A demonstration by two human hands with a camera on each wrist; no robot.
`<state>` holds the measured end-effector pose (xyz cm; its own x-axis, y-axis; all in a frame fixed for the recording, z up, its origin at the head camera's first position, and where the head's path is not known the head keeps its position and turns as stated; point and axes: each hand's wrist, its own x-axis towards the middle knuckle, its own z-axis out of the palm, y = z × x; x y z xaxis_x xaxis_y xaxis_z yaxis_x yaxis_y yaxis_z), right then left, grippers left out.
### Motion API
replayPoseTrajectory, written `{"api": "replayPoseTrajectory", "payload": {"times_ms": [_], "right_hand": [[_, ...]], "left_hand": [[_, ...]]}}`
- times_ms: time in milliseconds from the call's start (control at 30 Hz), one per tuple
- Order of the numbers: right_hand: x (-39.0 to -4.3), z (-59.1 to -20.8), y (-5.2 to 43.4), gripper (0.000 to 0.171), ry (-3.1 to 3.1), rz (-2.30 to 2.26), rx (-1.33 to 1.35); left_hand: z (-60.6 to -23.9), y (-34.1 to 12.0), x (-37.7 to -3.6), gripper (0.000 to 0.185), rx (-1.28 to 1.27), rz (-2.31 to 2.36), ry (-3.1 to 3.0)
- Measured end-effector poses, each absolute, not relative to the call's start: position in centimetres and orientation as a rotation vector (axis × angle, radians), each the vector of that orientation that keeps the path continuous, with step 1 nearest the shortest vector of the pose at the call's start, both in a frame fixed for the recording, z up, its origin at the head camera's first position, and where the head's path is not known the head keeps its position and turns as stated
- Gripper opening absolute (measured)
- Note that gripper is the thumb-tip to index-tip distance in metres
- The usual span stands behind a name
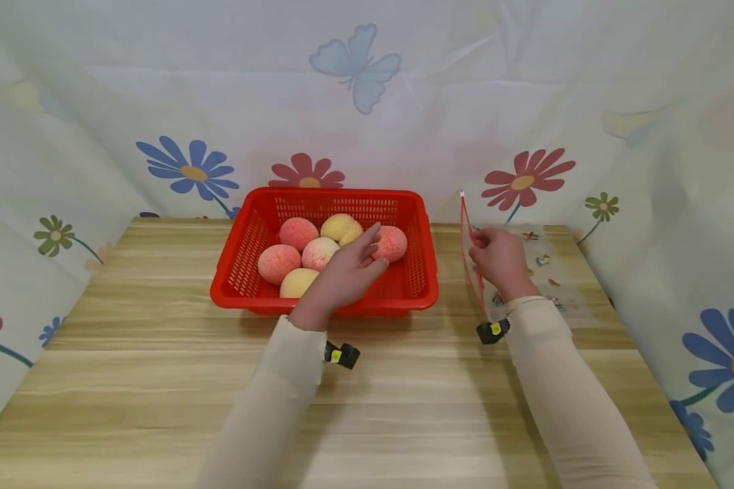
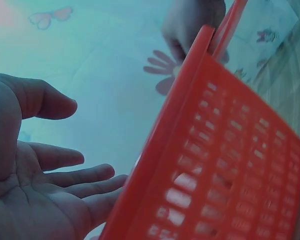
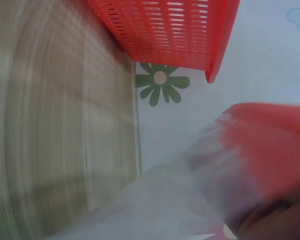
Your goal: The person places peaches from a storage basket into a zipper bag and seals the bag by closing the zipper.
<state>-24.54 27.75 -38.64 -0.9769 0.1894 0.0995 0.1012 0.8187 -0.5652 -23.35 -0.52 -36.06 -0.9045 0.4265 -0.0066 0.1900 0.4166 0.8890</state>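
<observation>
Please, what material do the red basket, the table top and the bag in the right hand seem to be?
Red basket: apparently moulded plastic, slightly glossy, with slotted walls. Table: wood or wood-look laminate, matte, striped grain. Bag: thin clear plastic film with a red top strip, printed with small figures.

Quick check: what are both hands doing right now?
Left hand: open, over the red basket, holding nothing.
Right hand: gripping the clear bag.
</observation>
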Motion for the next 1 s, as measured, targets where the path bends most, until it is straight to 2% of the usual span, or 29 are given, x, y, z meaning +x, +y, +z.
{"api": "replayPoseTrajectory", "payload": {"times_ms": [1000], "right_hand": [[-24.2,-36.2,25.4,0.043,-2.867,1.126,-0.228]], "left_hand": [[-36.3,5.6,-24.4,0.068,0.576,1.49,2.321]]}}
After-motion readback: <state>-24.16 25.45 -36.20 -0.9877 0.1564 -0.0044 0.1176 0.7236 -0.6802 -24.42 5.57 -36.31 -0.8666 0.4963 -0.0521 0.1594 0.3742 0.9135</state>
